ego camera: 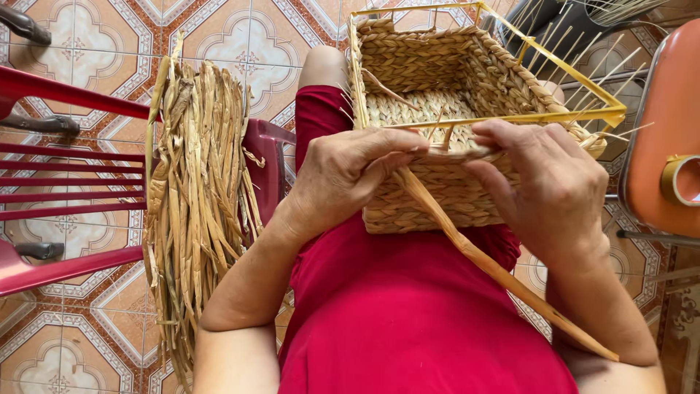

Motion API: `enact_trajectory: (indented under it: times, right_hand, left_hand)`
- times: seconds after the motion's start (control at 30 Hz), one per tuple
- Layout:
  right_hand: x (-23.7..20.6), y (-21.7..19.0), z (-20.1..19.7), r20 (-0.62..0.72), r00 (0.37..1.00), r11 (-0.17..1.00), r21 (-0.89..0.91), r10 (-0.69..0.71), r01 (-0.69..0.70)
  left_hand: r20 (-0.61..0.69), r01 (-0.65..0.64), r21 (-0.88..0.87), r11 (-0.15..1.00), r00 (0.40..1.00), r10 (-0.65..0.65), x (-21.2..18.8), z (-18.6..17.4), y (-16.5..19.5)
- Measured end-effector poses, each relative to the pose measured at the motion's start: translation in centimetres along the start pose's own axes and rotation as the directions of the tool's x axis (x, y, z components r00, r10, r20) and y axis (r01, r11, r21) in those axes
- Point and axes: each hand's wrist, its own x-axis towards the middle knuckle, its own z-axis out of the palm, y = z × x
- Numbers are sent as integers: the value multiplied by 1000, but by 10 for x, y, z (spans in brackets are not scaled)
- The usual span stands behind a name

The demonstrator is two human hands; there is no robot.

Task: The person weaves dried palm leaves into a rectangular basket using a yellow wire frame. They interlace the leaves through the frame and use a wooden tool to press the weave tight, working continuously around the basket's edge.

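Your left hand (343, 179) pinches a long flat strand (496, 270) between thumb and fingertips, right at the near rim of the basket (430, 190). Your right hand (550, 182) curls over the same rim just to the right, fingers closed on the braided edge and, it seems, on the strand's upper end too, though the knuckles hide the exact contact. The two hands sit close, almost touching at the fingertips.

From the pinch, the strand runs down and to the right, across your red clothing (408, 314), under your right wrist and out past your forearm.

The basket rests on your lap, tilted so its open mouth faces you. Its walls are woven of pale braided fibre, and a yellow wire frame (576, 76) stands along its top edges. Thin stiff stalks stick out from the weave on the far right side.

To the left, a thick bundle (197, 211) of dried strands hangs over the arm of a red plastic chair (65, 197), well apart from the basket. At the far right sits an orange chair (667, 117) with a roll of tape (682, 179) on it. The floor (240, 36) is patterned tile.
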Motion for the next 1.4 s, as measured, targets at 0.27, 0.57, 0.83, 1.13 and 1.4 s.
enact_trajectory:
  times: [0.27, 0.57, 0.83, 1.13, 1.4]
  right_hand:
    - [-16, -2, 15, -89, 996, 984, 178, -12, 28]
    - [-20, 9, -5, 377, 916, 868, 400, 137, -295]
    - [23, 27, -1, 355, 887, 506, 729, 297, -461]
    - [5, -13, 53, -96, 988, 799, 600, 122, -40]
    - [4, -14, -2, -50, 998, 999, 14, 36, -35]
  left_hand:
    - [-94, 220, -157, 963, 967, -236, -9, 14, -7]
    - [371, 344, -62, 937, 879, -298, 16, -23, 12]
    - [-33, 21, 308, 951, 999, -12, -5, 24, -2]
    - [19, 81, 95, 992, 996, -83, 3, 5, -4]
    - [-40, -47, 377, 925, 997, 67, 4, 18, 9]
